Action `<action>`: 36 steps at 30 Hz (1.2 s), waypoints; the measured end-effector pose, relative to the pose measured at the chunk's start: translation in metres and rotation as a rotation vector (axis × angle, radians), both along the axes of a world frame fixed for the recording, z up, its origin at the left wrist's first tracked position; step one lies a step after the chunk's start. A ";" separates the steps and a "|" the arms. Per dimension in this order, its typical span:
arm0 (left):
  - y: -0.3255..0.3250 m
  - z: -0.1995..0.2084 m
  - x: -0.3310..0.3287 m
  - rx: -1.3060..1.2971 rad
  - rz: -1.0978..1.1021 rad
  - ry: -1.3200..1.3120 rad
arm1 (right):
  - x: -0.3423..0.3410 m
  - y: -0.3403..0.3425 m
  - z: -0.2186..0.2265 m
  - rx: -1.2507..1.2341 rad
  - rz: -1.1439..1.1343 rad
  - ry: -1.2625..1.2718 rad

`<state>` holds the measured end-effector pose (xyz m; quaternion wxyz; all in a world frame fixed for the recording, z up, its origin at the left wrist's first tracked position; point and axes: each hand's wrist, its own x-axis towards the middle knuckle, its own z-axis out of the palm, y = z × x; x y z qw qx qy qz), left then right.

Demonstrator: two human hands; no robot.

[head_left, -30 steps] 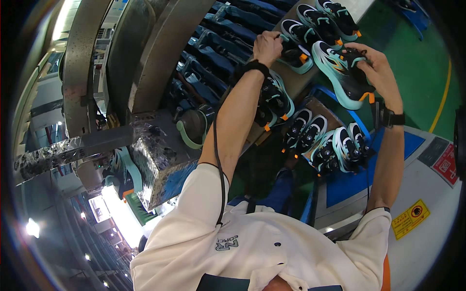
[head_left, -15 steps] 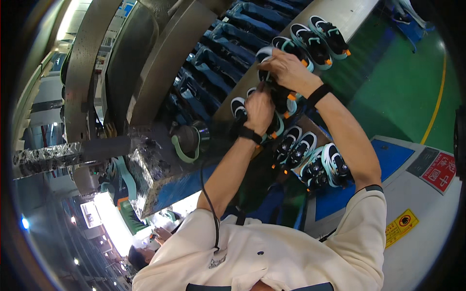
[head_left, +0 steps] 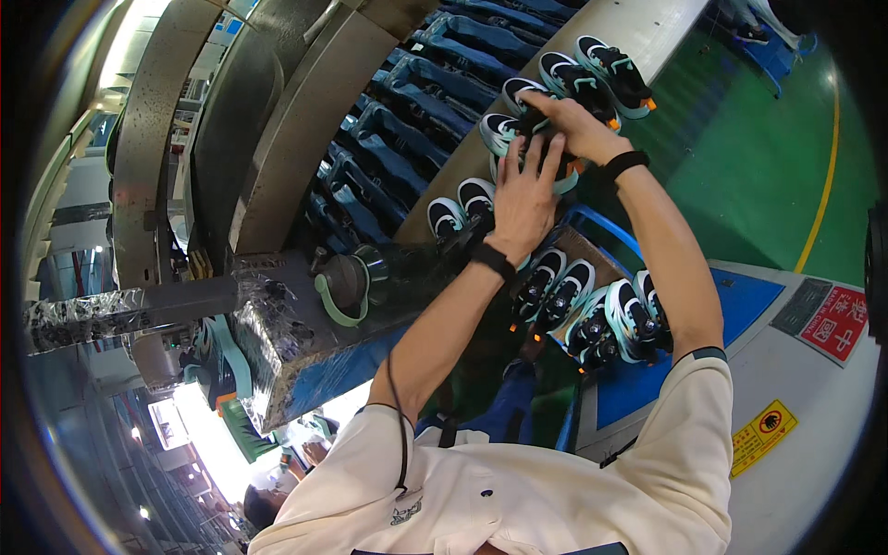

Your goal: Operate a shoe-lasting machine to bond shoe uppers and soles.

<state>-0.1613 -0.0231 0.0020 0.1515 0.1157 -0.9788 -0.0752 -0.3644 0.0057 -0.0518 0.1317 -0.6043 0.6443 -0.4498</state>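
Black, white and mint sneakers stand in a slanting row along a pale ledge. My left hand is open, fingers spread, over the middle of the row beside a sneaker. To its upper right, my right hand reaches across the neighbouring sneaker with its fingers stretched out. My hands cover the heels of these sneakers; whether the fingertips touch them is hard to see. Farther up the ledge is another sneaker with an orange heel tab. A sneaker pair stands left of my left hand.
Below my hands, a cart with a blue rail carries several more sneakers. Blue slatted racks lie behind the ledge. A metal machine and a dark cylindrical fitting with a mint strap stand at left. Another person is at lower left.
Both hands were closed around a sneaker over the row. Now their fingers have spread, the sneaker stands in the row, and my left hand has moved a little to the right.
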 end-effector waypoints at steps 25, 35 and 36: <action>-0.008 -0.064 -0.053 -0.258 0.087 -0.072 | -0.130 -0.026 -0.027 0.407 -0.666 0.589; 0.005 -0.029 -0.028 -0.199 0.146 -0.209 | 0.004 0.033 0.007 -0.135 -0.348 -0.356; 0.013 -0.020 -0.016 -0.167 0.131 -0.102 | 0.023 0.029 0.003 0.011 -0.347 -0.326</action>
